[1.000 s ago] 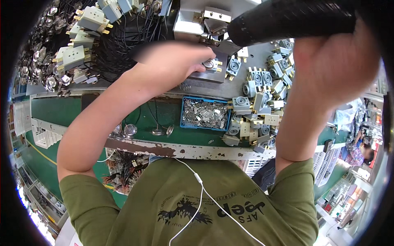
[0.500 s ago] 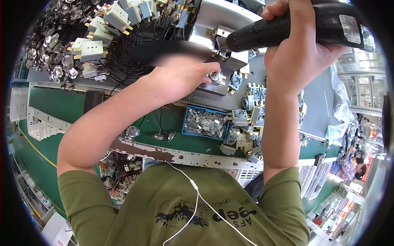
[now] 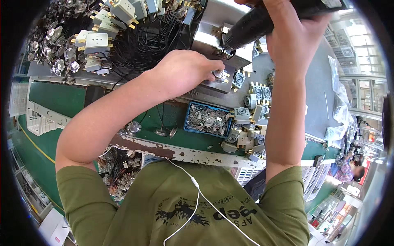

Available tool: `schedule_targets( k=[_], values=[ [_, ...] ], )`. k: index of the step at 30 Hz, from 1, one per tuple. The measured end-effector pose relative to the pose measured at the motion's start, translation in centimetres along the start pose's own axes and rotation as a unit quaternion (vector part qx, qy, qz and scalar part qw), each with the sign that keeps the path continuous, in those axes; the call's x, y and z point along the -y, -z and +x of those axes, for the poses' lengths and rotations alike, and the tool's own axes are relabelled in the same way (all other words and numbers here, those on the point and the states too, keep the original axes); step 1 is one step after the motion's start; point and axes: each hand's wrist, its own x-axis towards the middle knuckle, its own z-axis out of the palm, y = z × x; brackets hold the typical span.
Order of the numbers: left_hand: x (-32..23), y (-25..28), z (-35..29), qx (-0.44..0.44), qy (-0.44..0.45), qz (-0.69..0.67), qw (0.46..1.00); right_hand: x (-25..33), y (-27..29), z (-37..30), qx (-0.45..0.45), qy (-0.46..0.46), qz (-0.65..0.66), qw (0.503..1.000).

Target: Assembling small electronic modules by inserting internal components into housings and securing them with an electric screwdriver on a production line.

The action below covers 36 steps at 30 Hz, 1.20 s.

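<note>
My right hand (image 3: 293, 20) is wrapped round a black power screwdriver (image 3: 256, 26). The driver slants down to the left, its nose at a bent metal fixture (image 3: 209, 43) on the bench. Close to that nose, my left hand (image 3: 191, 71) is closed in a pinch at a small part with a round silver face (image 3: 218, 74) and brass tabs. This part rests at the fixture's dark base (image 3: 217, 85); the fingers partly cover it. The driver's bit and what it meets are hidden.
A blue tray (image 3: 186, 123) of small metal pieces sits near the bench's worn front edge. Several grey blocks with brass terminals (image 3: 242, 114) lie beside it. White-topped blocks (image 3: 97, 41), black wires (image 3: 139, 53) and round silver parts (image 3: 59, 51) are heaped at the far left.
The rear of the screwdriver and my right hand have moved up and slightly left, its nose still at the fixture. My left hand keeps its pinch; the whole view has shifted a little.
</note>
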Motion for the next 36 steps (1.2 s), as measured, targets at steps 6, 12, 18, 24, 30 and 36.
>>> schedule_targets(
  k=[6, 12, 18, 24, 30, 36],
  values=[
    [-0.4, 0.1, 0.1, 0.043, 0.033, 0.015, 0.998, -0.1, -1.6, -1.4, -0.182, 0.092, -0.096, 0.974],
    [-0.1, 0.2, -0.2, 0.004, 0.006, 0.013, 1.0, 0.1, 1.8, 2.3, 0.108, -0.026, 0.018, 0.994],
    [0.0, -0.5, -0.3, -0.02, -0.001, 0.011, 1.0, -1.4, 0.0, 1.4, 0.001, 0.0, 0.015, 1.0],
    [0.3, -0.8, -0.6, -0.044, 0.006, -0.009, 0.999, 0.0, -0.5, -1.9, -0.13, 0.042, -0.027, 0.99],
    [0.0, -0.3, 0.0, 0.001, 0.034, -0.005, 0.999, 0.3, 0.9, -4.8, -0.162, 0.013, -0.061, 0.985],
    [-0.5, 0.3, 0.1, 0.029, 0.052, 0.013, 0.998, -0.4, 0.8, -4.9, -0.164, 0.008, -0.067, 0.984]
  ],
)
